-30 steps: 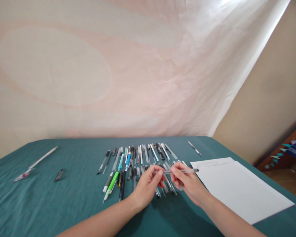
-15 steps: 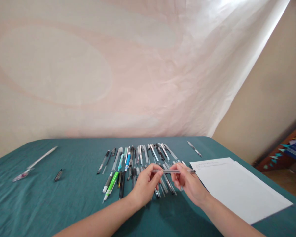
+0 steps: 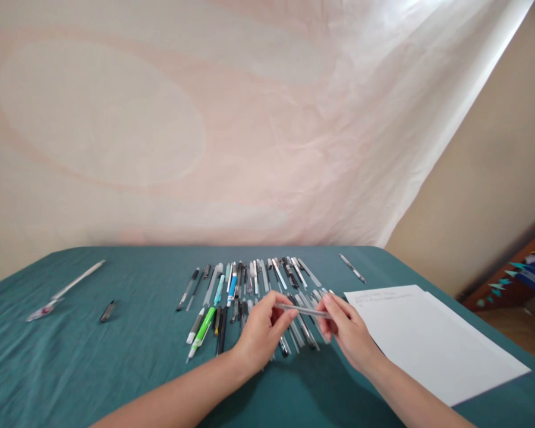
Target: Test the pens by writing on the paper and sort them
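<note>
Between my two hands lies a slim clear pen (image 3: 307,311), held nearly level above the table. My left hand (image 3: 265,327) pinches one end with thumb and fingers. My right hand (image 3: 345,327) grips the other end, and its fingers cover that tip. Below and behind the hands, several pens lie side by side in two rough rows, partly hidden by my left hand. Among them are a green pen (image 3: 202,331), a blue and white pen (image 3: 232,289) and a black pen (image 3: 222,330).
White paper sheets (image 3: 432,345) with a few written lines lie at the right. One pen (image 3: 352,268) rests alone behind them. At the left are a short dark pen cap (image 3: 107,311) and a long white stick-like thing in clear wrapping (image 3: 78,279). A pale curtain (image 3: 249,148) hangs behind the green-covered table.
My right hand has turned and its fingers have closed over the pen's right end, which stuck out past them before. The pen now slants slightly down to the right.
</note>
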Motion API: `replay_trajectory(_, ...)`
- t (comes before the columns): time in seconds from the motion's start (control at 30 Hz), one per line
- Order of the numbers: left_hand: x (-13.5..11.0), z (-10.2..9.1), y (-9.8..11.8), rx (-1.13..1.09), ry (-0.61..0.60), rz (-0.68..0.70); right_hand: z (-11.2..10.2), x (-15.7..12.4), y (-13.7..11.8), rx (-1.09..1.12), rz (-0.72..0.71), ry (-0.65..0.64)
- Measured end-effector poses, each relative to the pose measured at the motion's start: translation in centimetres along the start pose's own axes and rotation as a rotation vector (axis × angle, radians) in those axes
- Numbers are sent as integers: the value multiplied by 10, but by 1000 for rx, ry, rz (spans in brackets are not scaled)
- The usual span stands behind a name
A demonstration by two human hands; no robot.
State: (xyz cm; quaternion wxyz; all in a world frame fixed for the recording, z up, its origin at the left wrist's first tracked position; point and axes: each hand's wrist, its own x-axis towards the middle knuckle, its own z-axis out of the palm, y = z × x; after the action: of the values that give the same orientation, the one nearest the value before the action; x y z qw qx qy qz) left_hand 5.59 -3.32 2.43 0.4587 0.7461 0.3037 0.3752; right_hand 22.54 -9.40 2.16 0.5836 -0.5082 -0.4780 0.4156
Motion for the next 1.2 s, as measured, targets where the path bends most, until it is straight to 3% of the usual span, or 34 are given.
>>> replay_trajectory(0.5, 1, 0, 1, -34, 12, -29, 5, -3, -8, 43, 1, -47)
replay_trajectory(0.7, 10, -4, -6, -84, 31, -44, -15, 11, -21, -233, 28, -162)
replay_trajectory(0.97, 12, -3, -17, -104, 105, -42, -33, 13, -35, -779, -148, -289)
replay_trajectory(1.13, 13, 0, -21, -195, 156, -49, -59, 34, -22, -815, -96, -212)
replay_trajectory(1.2, 11, 0, -20, -178, 123, -60, -77, 51, -15, -961, -32, -63)
